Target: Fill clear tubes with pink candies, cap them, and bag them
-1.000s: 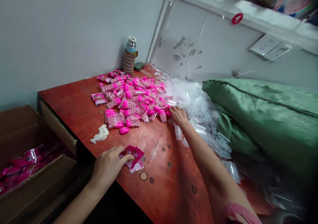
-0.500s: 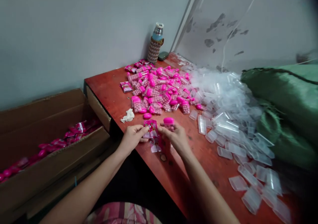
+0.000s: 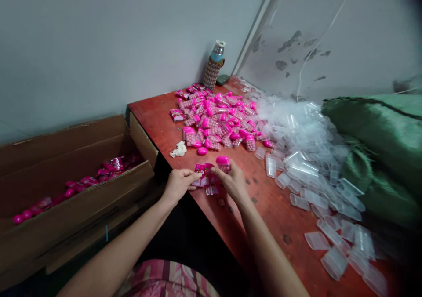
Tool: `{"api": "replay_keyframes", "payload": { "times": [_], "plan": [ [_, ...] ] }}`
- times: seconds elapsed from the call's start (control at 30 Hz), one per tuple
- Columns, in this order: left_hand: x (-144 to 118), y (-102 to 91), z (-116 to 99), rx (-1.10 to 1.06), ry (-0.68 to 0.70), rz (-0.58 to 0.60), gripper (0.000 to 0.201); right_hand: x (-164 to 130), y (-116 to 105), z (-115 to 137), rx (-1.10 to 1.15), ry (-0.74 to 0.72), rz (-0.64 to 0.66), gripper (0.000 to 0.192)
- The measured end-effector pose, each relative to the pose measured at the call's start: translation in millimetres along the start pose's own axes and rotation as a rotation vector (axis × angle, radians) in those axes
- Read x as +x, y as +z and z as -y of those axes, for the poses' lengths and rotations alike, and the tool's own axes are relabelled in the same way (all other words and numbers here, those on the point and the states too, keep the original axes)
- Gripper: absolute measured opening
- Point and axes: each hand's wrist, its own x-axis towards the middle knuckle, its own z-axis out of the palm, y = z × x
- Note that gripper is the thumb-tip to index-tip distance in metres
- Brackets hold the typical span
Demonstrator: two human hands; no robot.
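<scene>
Near the table's front edge, my left hand (image 3: 180, 183) is closed, thumb and fingers pinching a pink printed plastic sleeve (image 3: 202, 174). My right hand (image 3: 233, 180) is closed around a small clear bottle with a pink cap (image 3: 223, 161), cap pointing away from me. Its thumb and fingertip also touch the right edge of the sleeve. A second printed piece (image 3: 212, 188) hangs below the first; whether they are joined I cannot tell. Beyond my hands lies a heap of pink-capped bottles (image 3: 214, 122) filled with small pink balls.
A pile of clear empty containers (image 3: 306, 156) covers the right of the red table (image 3: 148, 112), beside a green sack (image 3: 385, 147). A cardboard box (image 3: 82, 187) with pink wrapped packs stands at left. A flask (image 3: 213, 66) and crumpled white tissue (image 3: 179, 149) are on the table.
The view has shifted slightly, so the table and box appear farther right. My hands stay at the sleeve, which now looks more bunched between them, and the bottle remains in my right hand.
</scene>
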Motion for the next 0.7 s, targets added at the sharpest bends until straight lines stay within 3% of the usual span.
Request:
{"api": "replay_keyframes", "payload": {
  "times": [0.13, 0.3, 0.4, 0.47, 0.63, 0.7],
  "plan": [
    [0.9, -3.2, 2.8, -0.001, 0.001, -0.045, 0.026, 2.4, 18.0, -0.3, -0.154, 0.009, 0.103, 0.018],
    [-7.7, -25.6, -0.8, -0.238, -0.146, -0.099, 0.022, -2.2, 7.1, 0.7, -0.688, -0.075, 0.008, 0.015],
    [-11.9, -29.2, -3.0, -0.421, -0.219, -0.106, 0.02, -8.4, -3.6, 8.1, -0.751, -0.188, -0.056, 0.016],
    [-13.5, -25.7, -4.5, -0.528, -0.228, -0.087, 0.019, -16.7, -5.8, 14.6, -0.609, -0.168, -0.078, 0.018],
    [-14.4, -12.1, -7.7, -0.747, -0.232, -0.098, 0.013, -59.3, 9.0, 27.1, 0.212, 0.172, 0.265, 0.028],
    [-14.6, -7.0, -8.0, -0.805, -0.249, -0.11, 0.013, -77.8, 19.3, 31.1, 0.416, 0.209, 0.295, 0.027]
  ]
}}
